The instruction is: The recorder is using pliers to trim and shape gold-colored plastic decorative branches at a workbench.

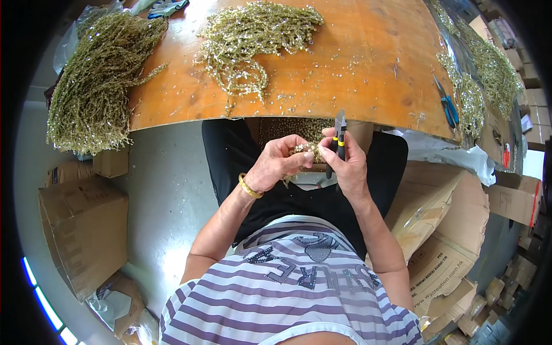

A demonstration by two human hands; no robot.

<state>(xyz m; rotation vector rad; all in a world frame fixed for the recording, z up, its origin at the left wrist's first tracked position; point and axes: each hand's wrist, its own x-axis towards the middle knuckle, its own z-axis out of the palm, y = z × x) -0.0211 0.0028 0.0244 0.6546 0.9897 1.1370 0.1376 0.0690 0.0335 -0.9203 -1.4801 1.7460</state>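
Over my lap, just off the table's near edge, my left hand (282, 158) is closed on a gold beaded strand (307, 150), pinched between thumb and fingers. A short end of it hangs below the hand. My right hand (349, 167) grips cutting pliers (340, 122) with black and yellow handles, jaws pointing away from me. Its thumb and forefinger meet the strand's right end, close to the left fingers. Whether the plier jaws are parted is hard to make out. Beyond my hands, a heap of gold beaded strands (259, 34) lies on the wooden table (356, 63).
A thick bundle of gold strands (95, 80) hangs over the table's left edge. Blue-handled pliers (447, 106) lie at the right, beside more gold strands (489, 69). Loose beads dot the tabletop. Cardboard boxes (86, 230) stand left; an opened carton (440, 253) is at my right.
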